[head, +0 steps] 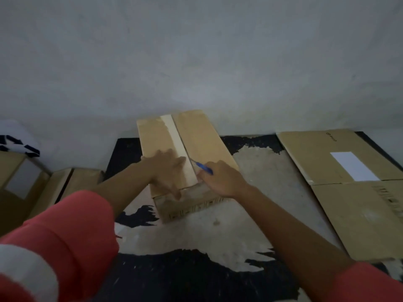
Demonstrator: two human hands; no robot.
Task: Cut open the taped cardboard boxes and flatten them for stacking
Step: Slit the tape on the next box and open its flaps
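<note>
Curled fingers of the right hand (220,179) grip a small blue-handled cutter (204,168). Its thin blade points away from the person and meets the top of a closed brown cardboard box (202,136), right at the edge of a pale strip of tape (174,136) that runs along the box's middle seam. Just left of the grip, across the tape, the left hand (168,171) lies flat on the box top with fingers straight, one digit reaching over the near edge. Beneath the grip the box sits on a black and grey patterned mat (196,269). Well to the right of the grip, a flattened brown cardboard sheet (349,203) with a white rectangular label (354,166) lies on the floor. Far left of the grip stand more brown cardboard boxes (21,182); blur softens both hands
</note>
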